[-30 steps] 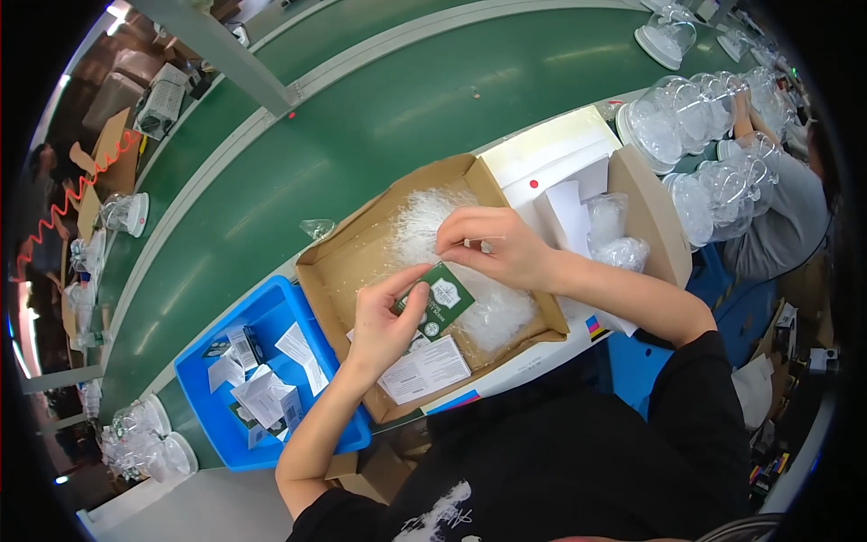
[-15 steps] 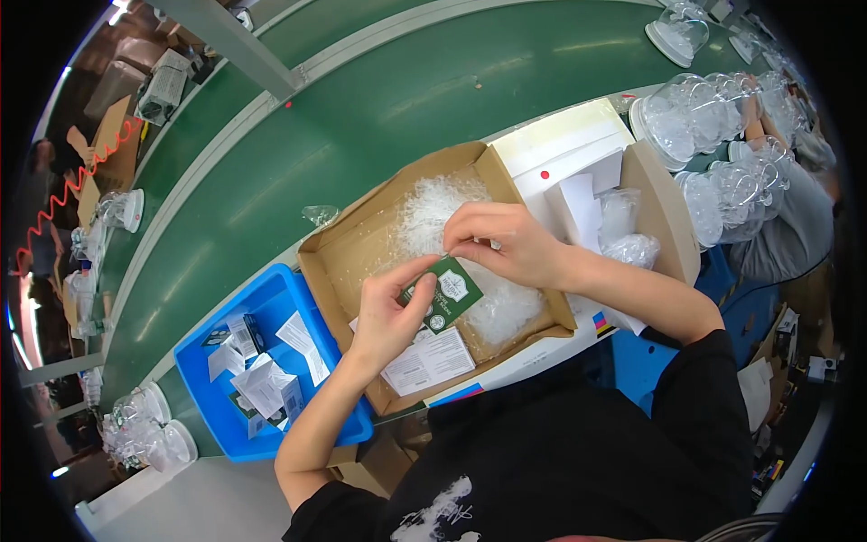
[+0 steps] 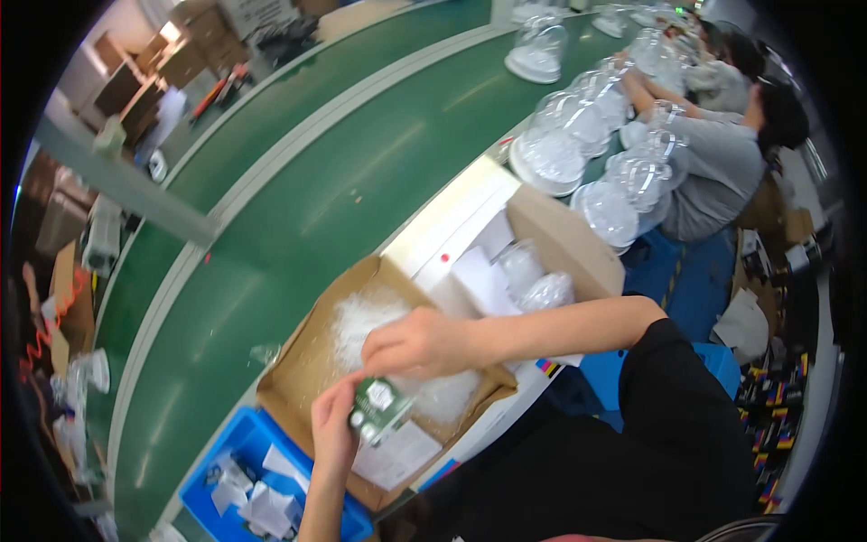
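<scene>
My left hand (image 3: 332,425) grips a small green card (image 3: 377,405) with a white emblem by its left edge. Fingers of my right hand (image 3: 420,343) are pinched together at the card's upper edge; whatever they hold is too small and blurred to make out. Both hands are over a shallow cardboard tray (image 3: 282,397). Inside it, thin clear plastic strands (image 3: 357,330) form a loose pile, and another clear heap (image 3: 444,397) is under my right wrist. A white printed sheet (image 3: 397,456) lies in the tray's near part, below the card.
Left of the tray, a blue bin (image 3: 203,492) holds folded leaflets and cards. A carton (image 3: 578,239) with white paper and clear bags stands to the right. Clear domes on white bases (image 3: 546,158) line the green conveyor (image 3: 298,208). A person in grey (image 3: 718,167) works at far right.
The whole view has swung, so the tray, bin and hands sit lower and further left, and more of the far right shows. My hands stay together at the green card.
</scene>
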`<action>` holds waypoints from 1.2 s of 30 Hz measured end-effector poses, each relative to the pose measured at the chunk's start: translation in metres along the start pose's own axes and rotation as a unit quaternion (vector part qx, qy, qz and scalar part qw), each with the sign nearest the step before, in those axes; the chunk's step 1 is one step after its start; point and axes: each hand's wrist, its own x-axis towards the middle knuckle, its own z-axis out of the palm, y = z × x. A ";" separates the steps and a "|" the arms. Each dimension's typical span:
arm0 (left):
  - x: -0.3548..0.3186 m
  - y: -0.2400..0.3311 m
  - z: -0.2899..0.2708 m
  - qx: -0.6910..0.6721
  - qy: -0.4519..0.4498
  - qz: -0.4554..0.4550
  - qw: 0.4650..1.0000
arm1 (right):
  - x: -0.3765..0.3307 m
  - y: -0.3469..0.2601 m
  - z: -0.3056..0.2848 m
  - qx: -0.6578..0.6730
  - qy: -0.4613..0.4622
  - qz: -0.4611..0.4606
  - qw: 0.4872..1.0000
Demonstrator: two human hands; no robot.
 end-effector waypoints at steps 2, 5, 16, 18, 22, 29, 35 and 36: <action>0.001 -0.003 -0.009 -0.111 -0.007 -0.070 0.991 | 0.001 -0.005 0.001 0.010 0.026 -0.078 0.997; 0.002 0.005 -0.004 -0.244 -0.031 -0.141 0.959 | 0.000 -0.005 -0.003 -0.001 0.031 -0.086 0.996; 0.012 0.007 0.005 -0.184 -0.039 -0.155 0.970 | -0.002 0.000 -0.003 0.002 0.003 -0.056 0.998; 0.013 0.007 0.006 -0.159 -0.039 -0.172 0.972 | -0.002 -0.001 -0.004 0.005 -0.007 -0.049 0.999; 0.010 0.008 0.006 -0.092 -0.027 -0.162 0.982 | 0.002 -0.004 -0.005 0.011 -0.012 -0.092 0.996; 0.004 0.007 0.003 0.033 -0.076 -0.100 0.992 | -0.001 -0.004 -0.004 -0.002 -0.030 -0.114 0.993; 0.006 0.008 0.006 -0.010 -0.128 -0.081 0.988 | 0.000 -0.004 -0.005 0.001 -0.041 -0.092 0.995; 0.005 0.007 0.006 -0.015 -0.139 -0.072 0.988 | 0.000 -0.004 -0.005 -0.001 -0.039 -0.090 0.995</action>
